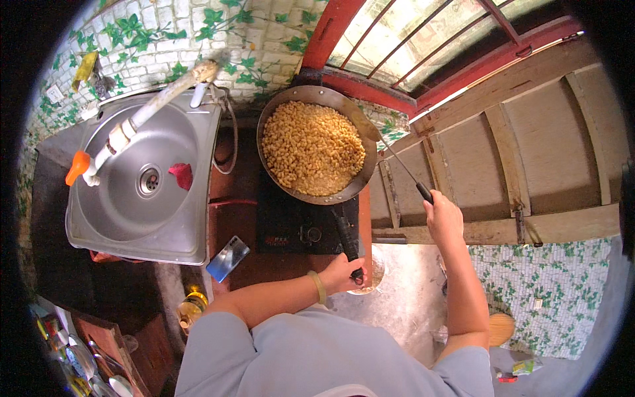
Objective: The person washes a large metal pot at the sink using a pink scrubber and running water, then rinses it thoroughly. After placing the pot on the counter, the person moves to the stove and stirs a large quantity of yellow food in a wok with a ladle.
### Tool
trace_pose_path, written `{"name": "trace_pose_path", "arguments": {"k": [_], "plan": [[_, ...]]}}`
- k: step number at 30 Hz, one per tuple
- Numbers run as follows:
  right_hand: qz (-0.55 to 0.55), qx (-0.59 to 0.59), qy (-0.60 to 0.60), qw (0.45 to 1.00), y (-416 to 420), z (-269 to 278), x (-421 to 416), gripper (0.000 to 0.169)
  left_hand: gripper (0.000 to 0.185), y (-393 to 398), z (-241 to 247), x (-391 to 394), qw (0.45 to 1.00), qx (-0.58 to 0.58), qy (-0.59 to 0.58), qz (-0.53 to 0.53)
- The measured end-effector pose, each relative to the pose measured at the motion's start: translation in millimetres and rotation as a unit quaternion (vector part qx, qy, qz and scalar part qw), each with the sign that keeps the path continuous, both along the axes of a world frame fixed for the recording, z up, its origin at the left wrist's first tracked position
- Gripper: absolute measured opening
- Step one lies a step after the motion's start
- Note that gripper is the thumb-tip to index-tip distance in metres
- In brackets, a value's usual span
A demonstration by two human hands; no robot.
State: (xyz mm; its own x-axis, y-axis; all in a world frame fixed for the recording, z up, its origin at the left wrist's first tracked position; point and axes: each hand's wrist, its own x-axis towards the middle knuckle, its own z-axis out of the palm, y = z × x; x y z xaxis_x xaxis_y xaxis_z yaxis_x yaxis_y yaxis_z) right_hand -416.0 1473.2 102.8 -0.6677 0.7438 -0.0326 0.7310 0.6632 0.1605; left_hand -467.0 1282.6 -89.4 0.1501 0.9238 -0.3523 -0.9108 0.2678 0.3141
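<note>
A metal wok (317, 199) holds a thick layer of pale yellow beans (312, 144), perhaps soybeans, and rests over a black electric cooktop (280, 235). My left hand (341, 274) is wrapped around the end of the wok's black handle (346, 233). In my right hand (445, 221) is the black grip of a long metal spatula or ladle (403, 164). Its shaft slants up and left to the wok's right rim, where the head lies against the inner wall, apart from most of the beans.
Left of the cooktop is a stainless steel sink (201, 218) with a plastic tap pipe (149, 106) and a red cloth (182, 175). A phone (228, 259) lies near the counter's front. An oil bottle (191, 310) stands below. A wooden door (466, 149) borders the right side.
</note>
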Motion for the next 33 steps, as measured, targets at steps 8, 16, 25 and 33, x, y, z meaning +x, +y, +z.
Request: {"name": "trace_pose_path", "arguments": {"k": [8,16,25,33], "plan": [[-0.015,-0.031,-0.028,0.999,38.1,-10.3,-40.1,0.026,0.024,-2.5,14.8,0.7,0.998,-0.004,0.054,-0.031],[-0.187,-0.407,0.027,0.894,102.5,-37.1,-53.7,0.031,0.022,-4.5,6.6,0.1,0.995,-0.004,0.075,-0.064],[-0.069,-0.419,0.026,0.905,88.6,-70.4,-84.2,0.035,0.022,-3.2,5.6,-1.7,0.996,0.022,0.063,-0.058],[0.159,-0.036,-0.037,0.986,12.8,-39.8,-44.7,0.026,0.028,-6.2,17.1,-5.7,0.999,-0.007,-0.023,-0.043]]}}
